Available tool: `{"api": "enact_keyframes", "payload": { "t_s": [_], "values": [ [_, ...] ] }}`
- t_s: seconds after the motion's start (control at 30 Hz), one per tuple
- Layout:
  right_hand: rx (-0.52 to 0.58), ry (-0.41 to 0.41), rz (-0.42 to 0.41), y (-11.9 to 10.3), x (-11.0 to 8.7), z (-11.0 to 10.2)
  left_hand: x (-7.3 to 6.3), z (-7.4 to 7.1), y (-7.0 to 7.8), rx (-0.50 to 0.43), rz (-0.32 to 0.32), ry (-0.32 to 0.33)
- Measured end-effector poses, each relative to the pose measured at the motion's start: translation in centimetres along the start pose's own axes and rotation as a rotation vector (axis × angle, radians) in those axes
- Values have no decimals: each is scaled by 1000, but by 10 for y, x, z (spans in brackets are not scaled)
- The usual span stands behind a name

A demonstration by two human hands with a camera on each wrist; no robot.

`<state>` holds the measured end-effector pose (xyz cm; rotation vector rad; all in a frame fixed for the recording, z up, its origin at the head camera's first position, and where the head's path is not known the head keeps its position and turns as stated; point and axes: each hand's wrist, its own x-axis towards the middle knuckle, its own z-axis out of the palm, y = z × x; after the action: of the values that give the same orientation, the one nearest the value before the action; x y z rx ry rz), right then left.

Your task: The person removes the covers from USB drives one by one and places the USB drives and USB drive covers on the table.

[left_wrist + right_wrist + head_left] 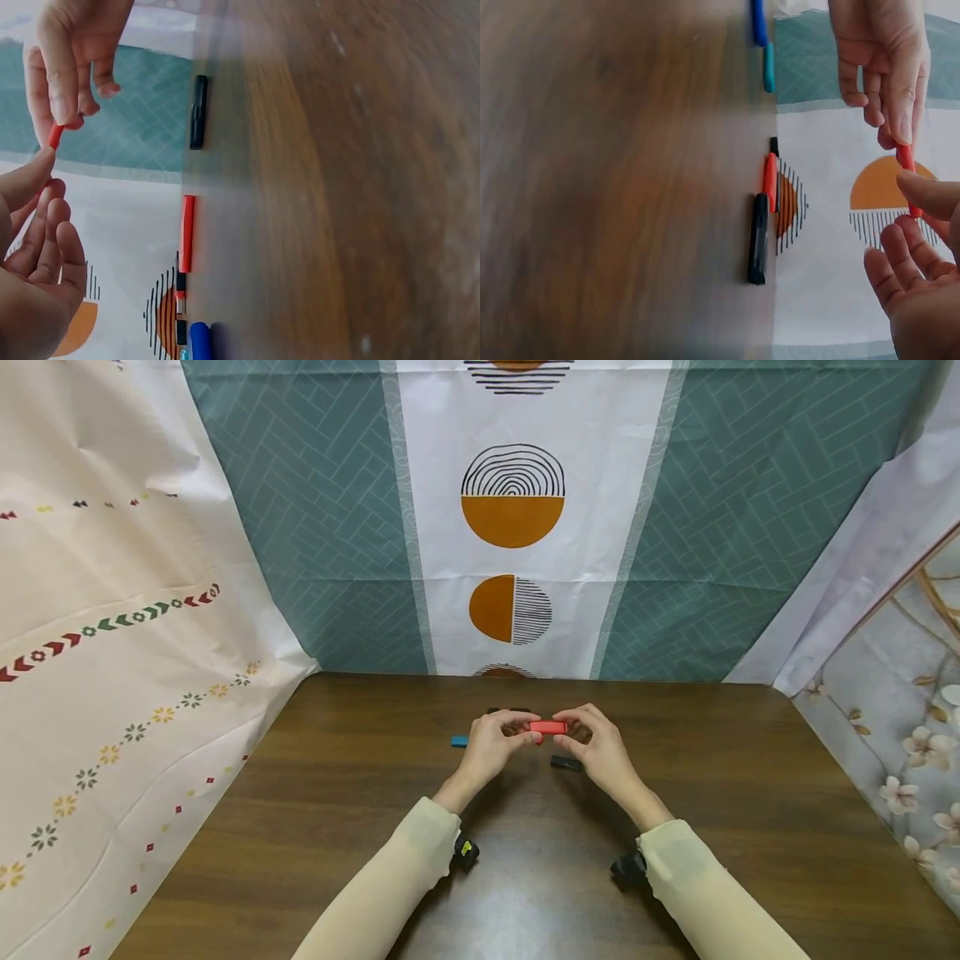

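Patterned cloth (337,527) hangs beyond both hands, behind a dark wooden table (315,827). Between the hands, raised off the tabletop, is a slim red piece (548,727), its long axis running sideways from one hand towards the other. The left hand (486,750) pinches its left end between thumb and finger, and the right hand (602,752) pinches the right end likewise, so neither hand is nearer: the fingertips face each other across the piece.

On the table, just below the right hand's fingers in the head view, lies a black piece (566,763). A second red piece (187,234) also lies on the table, mostly covered by the left hand from the head camera. Off the left hand's outer side lie a blue piece (758,22) and a teal piece (769,67). They may be pens or caps; they show too small to tell.
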<state>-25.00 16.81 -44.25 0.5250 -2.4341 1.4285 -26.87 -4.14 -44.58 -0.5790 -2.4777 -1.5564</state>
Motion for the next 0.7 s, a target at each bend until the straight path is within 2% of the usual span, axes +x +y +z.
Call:
{"api": "enact_keyframes", "payload": {
  "t_s": [0.33, 0.53, 0.7],
  "values": [
    [52, 89, 46, 0, -3, 7, 0, 1, 2, -25, -17, 19],
    [94, 104, 97, 0, -6, 8, 1, 3, 4, -39, -31, 28],
    [105, 95, 104, -2, -7, 10, 0, 1, 4, -60, -40, 42]
  ]
}}
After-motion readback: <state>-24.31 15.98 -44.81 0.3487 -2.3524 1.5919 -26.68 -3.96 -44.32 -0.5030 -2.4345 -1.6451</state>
